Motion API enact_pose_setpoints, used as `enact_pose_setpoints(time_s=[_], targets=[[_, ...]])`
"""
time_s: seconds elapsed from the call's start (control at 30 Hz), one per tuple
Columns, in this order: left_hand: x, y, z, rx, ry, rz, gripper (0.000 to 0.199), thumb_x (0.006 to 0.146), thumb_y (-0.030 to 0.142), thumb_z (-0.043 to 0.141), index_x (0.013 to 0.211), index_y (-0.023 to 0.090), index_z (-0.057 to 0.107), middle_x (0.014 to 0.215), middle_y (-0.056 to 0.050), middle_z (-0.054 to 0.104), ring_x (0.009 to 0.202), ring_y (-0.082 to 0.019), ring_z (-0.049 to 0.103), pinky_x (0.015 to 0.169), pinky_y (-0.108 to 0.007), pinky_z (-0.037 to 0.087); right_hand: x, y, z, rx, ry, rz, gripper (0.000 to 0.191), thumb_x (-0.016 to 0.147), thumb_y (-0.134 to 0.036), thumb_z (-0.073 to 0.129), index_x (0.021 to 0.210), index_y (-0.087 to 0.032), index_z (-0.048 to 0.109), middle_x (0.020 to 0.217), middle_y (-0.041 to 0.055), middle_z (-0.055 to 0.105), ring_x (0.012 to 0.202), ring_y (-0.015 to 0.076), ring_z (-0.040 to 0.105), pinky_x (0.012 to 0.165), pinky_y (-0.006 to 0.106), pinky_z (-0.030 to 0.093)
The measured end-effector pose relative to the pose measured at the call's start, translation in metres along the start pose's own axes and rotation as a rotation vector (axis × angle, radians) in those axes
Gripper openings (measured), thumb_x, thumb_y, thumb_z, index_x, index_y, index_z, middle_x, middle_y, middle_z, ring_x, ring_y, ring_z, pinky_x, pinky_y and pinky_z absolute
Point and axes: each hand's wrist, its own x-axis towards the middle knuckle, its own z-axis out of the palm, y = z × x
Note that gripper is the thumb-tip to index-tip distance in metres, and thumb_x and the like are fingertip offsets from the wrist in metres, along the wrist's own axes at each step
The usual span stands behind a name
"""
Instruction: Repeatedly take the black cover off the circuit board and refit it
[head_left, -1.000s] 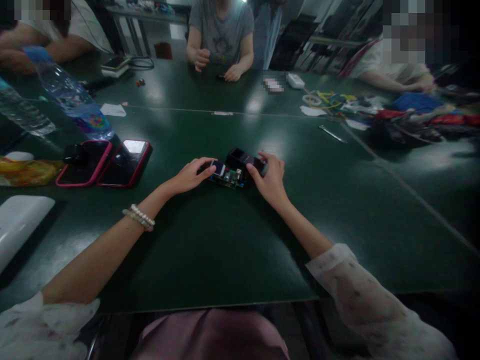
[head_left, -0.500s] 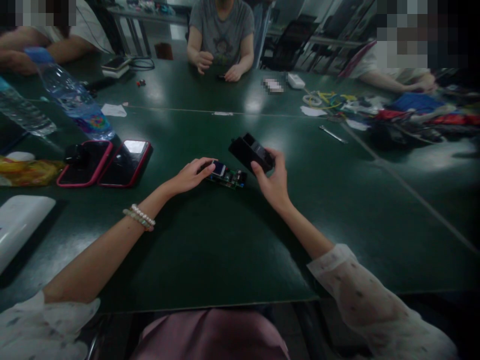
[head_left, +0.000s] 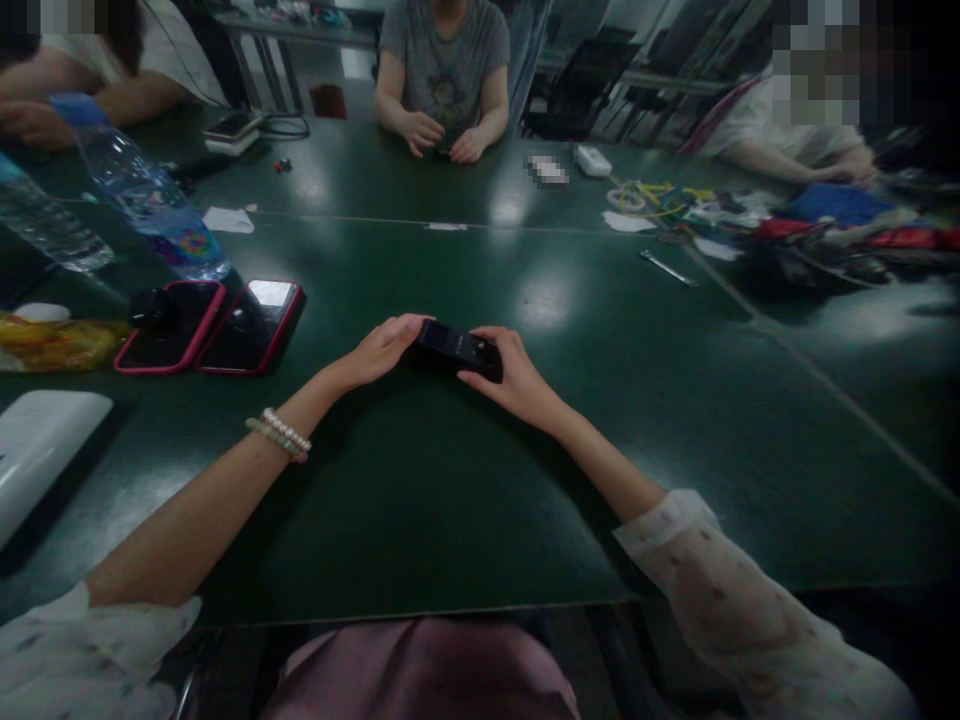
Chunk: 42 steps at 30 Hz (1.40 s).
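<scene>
Black box-shaped plastic-looking casing [head_left: 456, 348]: long axis left-right, right end slightly nearer. Right hand [head_left: 516, 378] clasps right end; left hand [head_left: 381, 350] at left end, hold unclear.

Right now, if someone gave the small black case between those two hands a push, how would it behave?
The black case looks stiff, judging by its straight edges. Its flat, blocky shape suggests it would slide rather than roll. The shiny surface of the green table may give it little grip.
</scene>
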Motion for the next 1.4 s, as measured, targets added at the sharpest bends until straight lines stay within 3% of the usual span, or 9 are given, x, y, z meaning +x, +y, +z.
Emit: enact_pose_setpoints(time_s=[0.27, 0.5, 0.63, 1.17, 1.4], targets=[[0.002, 0.001, -0.002, 0.107, -0.046, 0.022, 0.064, 0.1, 0.068, 0.028, 0.134, 0.024, 0.06, 0.13, -0.009, 0.063, 0.123, -0.027, 0.053, 0.109, -0.046, 0.042, 0.0, -0.006, -0.001, 0.009, 0.009, -0.083, 0.05, 0.085, -0.039, 0.071, 0.127, -0.027, 0.049, 0.128, 0.0093, 0.059, 0.119, 0.0326, 0.05, 0.102, 0.053, 0.043], [0.001, 0.006, -0.005, 0.142, -0.097, 0.017, 0.06, 0.099, 0.066, 0.036, 0.135, 0.024, 0.059, 0.132, -0.009, 0.062, 0.124, -0.028, 0.052, 0.107, -0.045, 0.042, 0.003, -0.004, -0.002, 0.303, -0.045, 0.113, 0.045, 0.092, -0.054, 0.058, 0.126, -0.025, 0.051, 0.117, 0.0098, 0.062, 0.11, 0.0275, 0.061, 0.095, 0.047, 0.05], [0.002, 0.001, -0.005, 0.113, -0.099, 0.014, 0.058, 0.098, 0.066, 0.04, 0.136, 0.026, 0.059, 0.133, -0.009, 0.061, 0.124, -0.03, 0.053, 0.105, -0.047, 0.044, 0.005, 0.001, -0.004, 0.458, -0.085, 0.196, 0.05, 0.089, -0.054, 0.065, 0.127, -0.023, 0.052, 0.105, 0.0073, 0.067, 0.098, 0.0246, 0.067, 0.086, 0.044, 0.055], [0.004, -0.003, -0.003, -0.059, -0.127, 0.043, 0.051, 0.097, 0.058, 0.051, 0.131, 0.021, 0.059, 0.13, -0.011, 0.063, 0.113, -0.025, 0.062, 0.094, -0.038, 0.051, 0.007, 0.0, -0.003, 0.486, -0.066, 0.169, 0.04, 0.086, -0.049, 0.07, 0.116, -0.022, 0.062, 0.106, 0.0058, 0.069, 0.096, 0.0221, 0.067, 0.083, 0.04, 0.056], [0.002, 0.001, -0.004, -0.015, -0.105, 0.009, 0.054, 0.098, 0.061, 0.045, 0.132, 0.022, 0.058, 0.132, -0.012, 0.061, 0.12, -0.028, 0.058, 0.099, -0.043, 0.049, 0.007, 0.001, -0.004, 0.44, -0.096, 0.2, 0.042, 0.089, -0.053, 0.064, 0.119, -0.024, 0.062, 0.114, 0.0076, 0.065, 0.101, 0.0239, 0.064, 0.084, 0.042, 0.055]])
